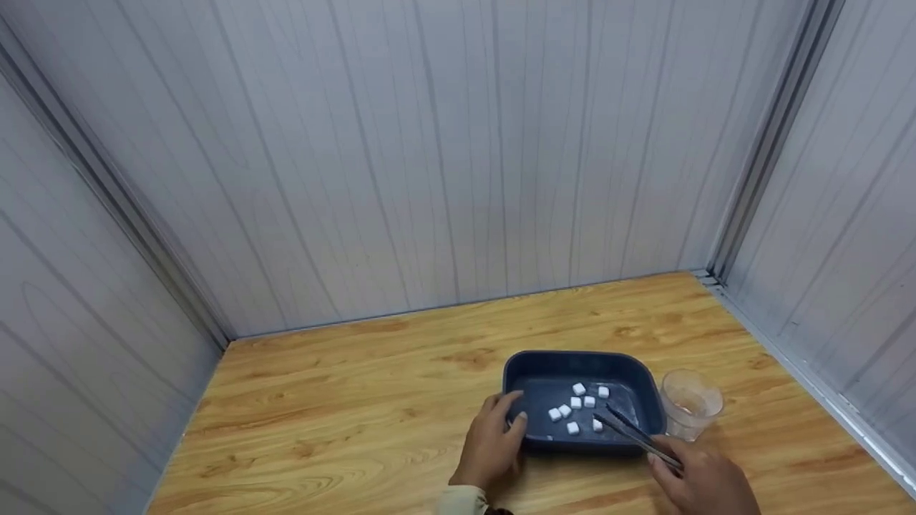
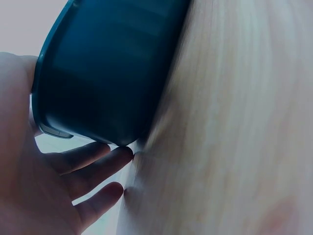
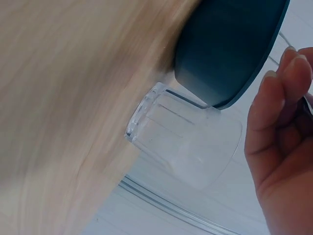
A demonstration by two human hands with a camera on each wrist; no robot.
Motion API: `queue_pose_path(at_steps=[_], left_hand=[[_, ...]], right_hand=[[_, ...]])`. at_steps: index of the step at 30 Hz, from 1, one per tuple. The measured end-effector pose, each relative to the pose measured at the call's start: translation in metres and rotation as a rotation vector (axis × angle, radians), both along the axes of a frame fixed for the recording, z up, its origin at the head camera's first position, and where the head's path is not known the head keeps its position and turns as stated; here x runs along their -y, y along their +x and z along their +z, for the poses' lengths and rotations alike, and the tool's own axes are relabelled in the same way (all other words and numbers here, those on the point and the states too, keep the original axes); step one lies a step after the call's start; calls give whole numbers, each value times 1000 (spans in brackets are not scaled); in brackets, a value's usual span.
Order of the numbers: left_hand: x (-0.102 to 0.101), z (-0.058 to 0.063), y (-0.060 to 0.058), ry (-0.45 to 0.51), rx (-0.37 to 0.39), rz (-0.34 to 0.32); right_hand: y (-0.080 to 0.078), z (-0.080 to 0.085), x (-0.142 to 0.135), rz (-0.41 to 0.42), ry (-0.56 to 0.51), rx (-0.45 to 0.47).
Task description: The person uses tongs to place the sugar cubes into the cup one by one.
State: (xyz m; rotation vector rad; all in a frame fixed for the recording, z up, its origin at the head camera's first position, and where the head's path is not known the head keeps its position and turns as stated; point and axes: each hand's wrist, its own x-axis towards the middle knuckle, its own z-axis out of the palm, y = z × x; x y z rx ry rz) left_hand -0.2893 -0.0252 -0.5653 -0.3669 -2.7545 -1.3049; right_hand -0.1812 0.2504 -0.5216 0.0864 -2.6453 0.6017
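Left hand (image 1: 491,442) grips blue dish (image 1: 587,449); right hand (image 1: 707,478) pinches tongs (image 1: 632,433) above white cubes (image 1: 575,403) — clear cup (image 1: 693,402) close between dish and right wall (image 1: 844,236) — table wooden.

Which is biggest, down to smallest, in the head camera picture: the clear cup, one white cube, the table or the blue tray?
1. Table
2. Blue tray
3. Clear cup
4. White cube

Head view from above, facing forward-down over table (image 1: 322,415); wrist views close, rolled sideways, both showing tray (image 2: 107,73).
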Motion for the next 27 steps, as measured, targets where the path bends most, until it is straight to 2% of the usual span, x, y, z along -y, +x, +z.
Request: queue_pose_path(at_steps=[6, 10, 17, 27], left_hand=[[1, 0, 0, 4, 0, -5], [1, 0, 1, -1, 1, -9], [0, 0, 1, -3, 12, -2], [-1, 0, 0, 4, 26, 7]], right_hand=[[-2, 6, 1, -25, -29, 157], [-3, 7, 2, -32, -43, 196], [-6, 10, 4, -28, -54, 243], [-11, 6, 6, -67, -50, 233]])
